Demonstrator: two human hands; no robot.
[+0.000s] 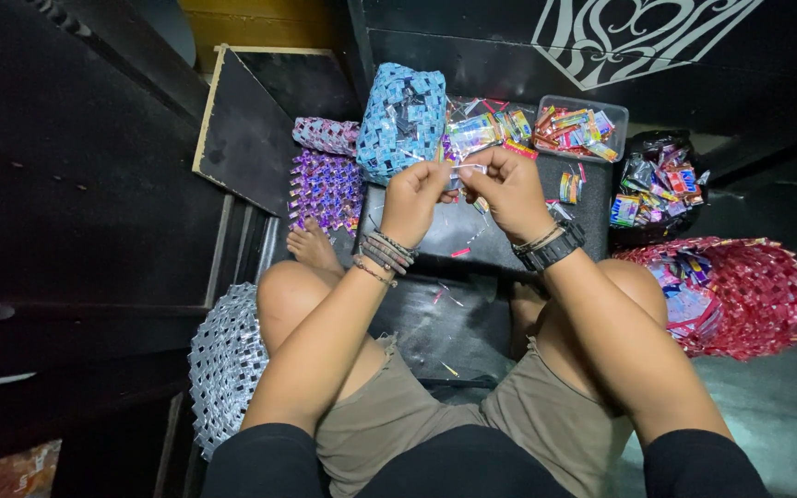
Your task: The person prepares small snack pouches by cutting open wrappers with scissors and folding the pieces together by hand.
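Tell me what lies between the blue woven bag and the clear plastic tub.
Head view: a loose heap of folded wrapper strips lies between the blue woven bag and the clear plastic tub.

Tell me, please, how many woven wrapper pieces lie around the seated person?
5: blue woven bag ahead, purple woven mat and a paler piece ahead-left, silver woven piece left, red woven basket right. Others may be hidden.
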